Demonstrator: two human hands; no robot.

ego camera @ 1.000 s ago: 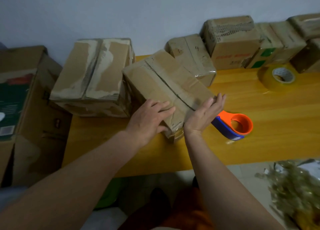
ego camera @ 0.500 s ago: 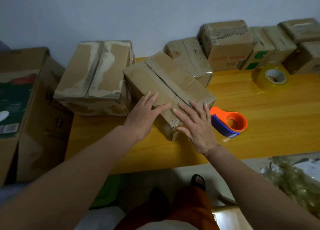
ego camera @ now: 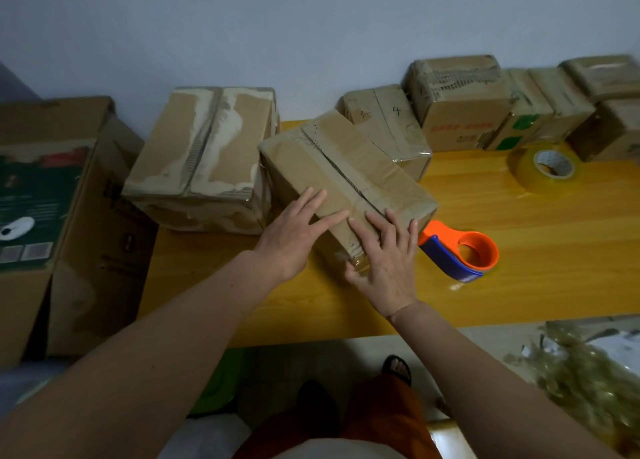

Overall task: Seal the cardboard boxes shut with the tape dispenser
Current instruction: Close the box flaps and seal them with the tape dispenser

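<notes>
box (ego camera: 346, 181) stiff, prob light; hold by sides | L hand (ego camera: 294, 237) & R hand (ego camera: 388, 261) flat on top, fingers straight, gripping nothing | tape dispenser (ego camera: 460, 254) beside, untouched

A plain pale wall (ego camera: 242, 25) stands behind a yellow wooden table (ego camera: 519, 250) — the light is dim, and the floor (ego camera: 311, 361) below is grey.

Tape dispenser (ego camera: 460, 256) on table (ego camera: 536, 250), right of box (ego camera: 346, 181).
</notes>
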